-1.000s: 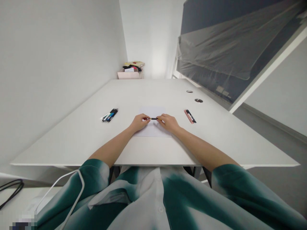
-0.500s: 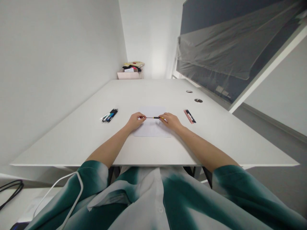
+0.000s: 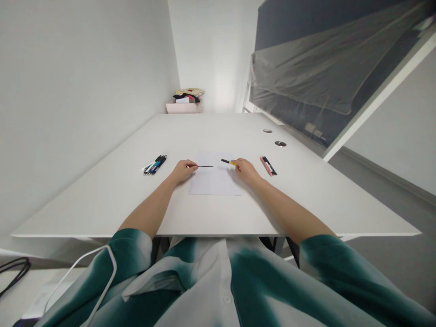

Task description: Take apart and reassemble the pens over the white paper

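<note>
Over a white sheet of paper (image 3: pixel 215 184), my left hand (image 3: pixel 184 171) pinches a thin dark pen refill (image 3: pixel 206 166), which points right. My right hand (image 3: pixel 245 170) is closed on a yellow pen barrel (image 3: pixel 229 161) with a black end that points left and slightly up. A gap separates the refill's free tip from the barrel. What part of each piece lies inside my fingers is hidden.
Several pens (image 3: pixel 155 165) lie in a bunch left of the paper. Right of it, a pink item and a dark item (image 3: pixel 270 165) lie side by side. Two round grommets (image 3: pixel 280 144) sit farther back. A pink box (image 3: pixel 181 108) with cloth stands beyond the table.
The refill, which met the yellow pen barrel end to end before, is now apart from it. My left hand has moved left; the barrel has tilted upward in my right hand.
</note>
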A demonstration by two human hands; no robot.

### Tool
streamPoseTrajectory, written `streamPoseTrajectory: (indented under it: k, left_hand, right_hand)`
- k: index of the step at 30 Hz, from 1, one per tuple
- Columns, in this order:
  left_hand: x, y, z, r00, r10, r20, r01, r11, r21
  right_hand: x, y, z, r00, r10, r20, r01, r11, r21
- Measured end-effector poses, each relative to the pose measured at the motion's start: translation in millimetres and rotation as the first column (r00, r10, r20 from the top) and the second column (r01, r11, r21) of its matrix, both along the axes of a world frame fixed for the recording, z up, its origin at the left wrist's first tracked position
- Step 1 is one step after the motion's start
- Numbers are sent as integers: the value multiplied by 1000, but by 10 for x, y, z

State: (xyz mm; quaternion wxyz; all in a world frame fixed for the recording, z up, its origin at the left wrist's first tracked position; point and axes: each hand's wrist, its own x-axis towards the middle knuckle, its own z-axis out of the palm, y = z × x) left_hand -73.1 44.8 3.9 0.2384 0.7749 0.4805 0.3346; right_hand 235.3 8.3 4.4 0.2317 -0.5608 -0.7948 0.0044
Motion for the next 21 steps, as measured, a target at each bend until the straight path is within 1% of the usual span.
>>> streamPoseTrajectory:
  k: [5, 11, 14, 17, 21]
  left_hand:
    - [159, -51, -36, 998, -40, -51, 40, 999, 6]
    - [250, -101, -33, 996, -55, -72, 57, 998, 31]
    - [274, -124, -16, 996, -48, -81, 52, 998, 43]
    - [309, -150, -2, 995, -49, -91, 54, 997, 56]
    - [401, -202, 3, 992, -76, -97, 83, 994, 72]
  right_hand:
    - [-230, 7, -117, 993, 116, -34, -115, 993, 10]
    - [-236, 31, -206, 982, 185, -29, -185, 983, -2]
    - [-215, 24, -195, 976, 215, -39, -215, 977, 13]
    - [-217, -10, -155, 971, 229, -67, -225, 972, 65]
    - [-260, -53, -103, 950, 301, -78, -289, 948, 133]
